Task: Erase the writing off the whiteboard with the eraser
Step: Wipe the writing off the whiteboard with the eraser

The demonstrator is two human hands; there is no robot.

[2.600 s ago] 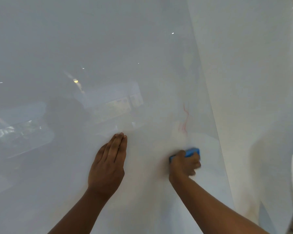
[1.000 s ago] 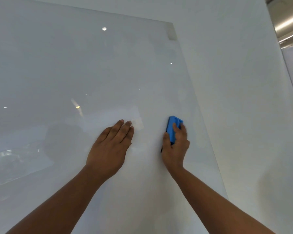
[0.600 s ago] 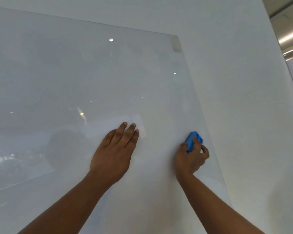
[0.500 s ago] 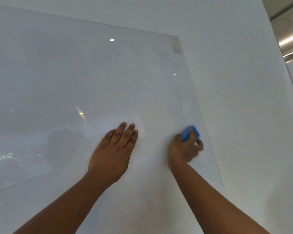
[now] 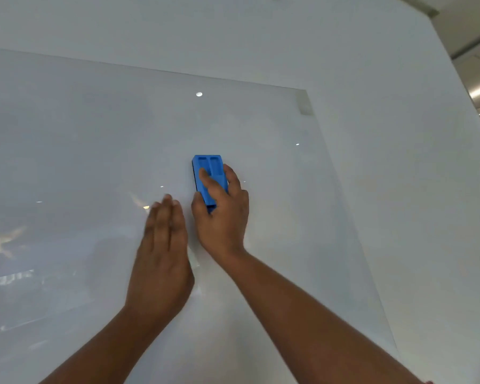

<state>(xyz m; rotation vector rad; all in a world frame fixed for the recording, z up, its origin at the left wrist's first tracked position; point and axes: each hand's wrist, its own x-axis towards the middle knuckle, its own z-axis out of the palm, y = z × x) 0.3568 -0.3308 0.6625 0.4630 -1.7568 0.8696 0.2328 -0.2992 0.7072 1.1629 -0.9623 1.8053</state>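
Eraser (image 5: pixel 209 178) sits against the whiteboard (image 5: pixel 94 148), right of the board's middle, its upper end clear of the fingers. Right hand (image 5: pixel 222 214) is wrapped around its lower half: thumb on the left edge, index finger laid along the blue back, remaining fingers down the right edge. Left hand (image 5: pixel 161 250) lies flat and open on the glossy surface just beside the right hand, holding nothing; it is blurred, so whether it presses or only rests cannot be told.

Handling, judged: blue plastic shell looks rigid and light, with two moulded recesses on its back. A dark strip shows along the left edge where it meets the board, probably a soft felt pad. A side-pinch with one finger on top, as now, suits it; the smooth shell could slip if gripped only at the tail end, so hold nearer the middle for even pressure. Board looks hard, slick and reflective, so the pad should glide easily.

Orientation: long axis runs nearly vertical on the board, top leaning slightly left. Recessed end points up, the gripped end down toward the wrist. Pad side faces the board, back faces the camera.

No writing is visible on the surface in view; only ceiling-light reflections. Task looks close to finished, judged from this alone.
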